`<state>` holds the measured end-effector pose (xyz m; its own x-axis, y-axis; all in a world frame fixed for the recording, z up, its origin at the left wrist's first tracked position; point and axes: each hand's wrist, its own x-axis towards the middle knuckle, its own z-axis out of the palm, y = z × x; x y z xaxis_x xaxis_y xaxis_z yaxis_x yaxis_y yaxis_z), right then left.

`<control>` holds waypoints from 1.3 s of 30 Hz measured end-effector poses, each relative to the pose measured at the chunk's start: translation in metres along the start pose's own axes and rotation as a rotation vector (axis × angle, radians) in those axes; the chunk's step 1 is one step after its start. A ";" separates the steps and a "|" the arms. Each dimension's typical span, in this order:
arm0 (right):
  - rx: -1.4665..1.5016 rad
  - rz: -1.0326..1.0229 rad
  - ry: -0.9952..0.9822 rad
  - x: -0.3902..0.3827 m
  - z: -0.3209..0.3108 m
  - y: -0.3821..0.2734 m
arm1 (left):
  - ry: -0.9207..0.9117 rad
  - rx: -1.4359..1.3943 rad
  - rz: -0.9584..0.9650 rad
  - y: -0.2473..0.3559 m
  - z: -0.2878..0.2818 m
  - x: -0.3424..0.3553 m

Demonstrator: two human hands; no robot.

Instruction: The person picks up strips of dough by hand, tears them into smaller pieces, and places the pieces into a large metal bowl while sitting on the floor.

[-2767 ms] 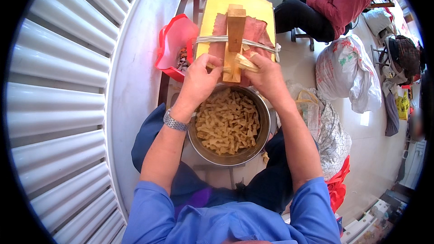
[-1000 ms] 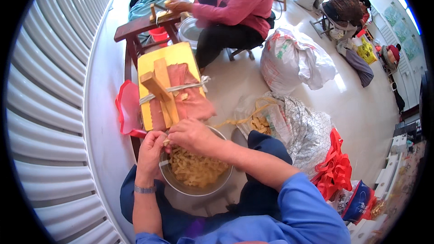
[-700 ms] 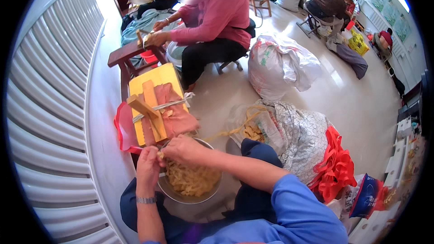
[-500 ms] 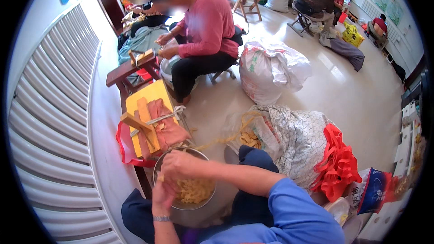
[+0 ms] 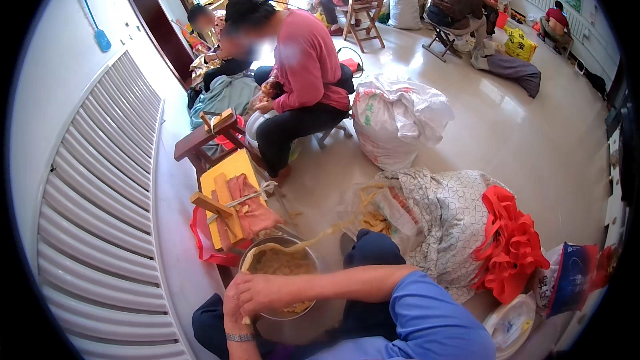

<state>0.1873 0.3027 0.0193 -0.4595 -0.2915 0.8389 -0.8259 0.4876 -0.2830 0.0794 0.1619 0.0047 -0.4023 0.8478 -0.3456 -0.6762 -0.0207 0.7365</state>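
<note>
1. Head view, near side: the metal bowl point(image 5: 280, 273) sits low in the middle-left, on the person's lap between the knees, full of pale yellowish strips point(image 5: 277, 261).
2. The right hand point(image 5: 257, 293) comes across from the right and lies over the near rim of the bowl, fingers curled around some of the strips, so it's gripping those.
3. The left hand point(image 5: 233, 310) is tucked right under and behind the right one, wristwatch point(image 5: 239, 337) showing. Can't tell if it's gripping anything, the other hand hides it.
4. One long strip point(image 5: 327, 235) trails out of the bowl, its long axis running from the bowl's far rim up and to the right, pointing toward the patterned sack point(image 5: 433, 220).
5. Just beyond the bowl to the left is a wooden jig point(image 5: 223, 210) on a yellow board point(image 5: 227, 170); its main bar runs near-to-far, tilted a bit left.
6. Farther off, a person in a pink top point(image 5: 307, 67) sits on a stool, with a white sack point(image 5: 393, 120) to the right.
</note>
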 end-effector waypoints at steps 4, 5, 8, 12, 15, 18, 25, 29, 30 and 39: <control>-0.079 0.074 -0.029 0.002 -0.003 0.003 | 0.011 0.617 0.226 -0.007 -0.015 0.011; -0.067 0.104 -0.042 0.001 -0.001 0.005 | 0.021 0.741 0.261 -0.010 -0.021 0.016; -0.028 0.184 0.008 0.000 -0.001 0.006 | 0.011 0.910 0.267 -0.012 -0.018 0.016; 0.067 0.335 0.150 -0.006 -0.016 0.010 | -0.026 0.436 0.061 -0.004 0.020 0.022; 0.046 0.557 0.099 -0.008 -0.028 0.014 | -0.120 0.240 -0.142 0.006 0.028 0.012; 0.010 0.658 0.147 -0.008 -0.034 0.015 | -0.136 0.696 -0.055 0.006 0.041 0.010; -0.237 0.858 0.152 -0.024 -0.014 0.032 | -0.207 0.993 -0.201 0.026 0.020 0.027; -0.176 1.073 0.091 -0.027 -0.007 0.044 | -0.216 1.397 0.073 0.032 0.001 0.039; -0.132 1.159 0.051 -0.025 -0.008 0.047 | -0.195 1.444 0.154 0.036 0.001 0.041; 0.772 1.496 -0.014 -0.029 -0.013 0.076 | -0.149 1.420 0.615 0.047 -0.007 0.049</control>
<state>0.1425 0.3590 -0.0204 -0.9324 0.0127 -0.3613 0.3545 -0.1644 -0.9205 0.0237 0.1986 0.0182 -0.2678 0.9423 0.2008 0.7173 0.0559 0.6945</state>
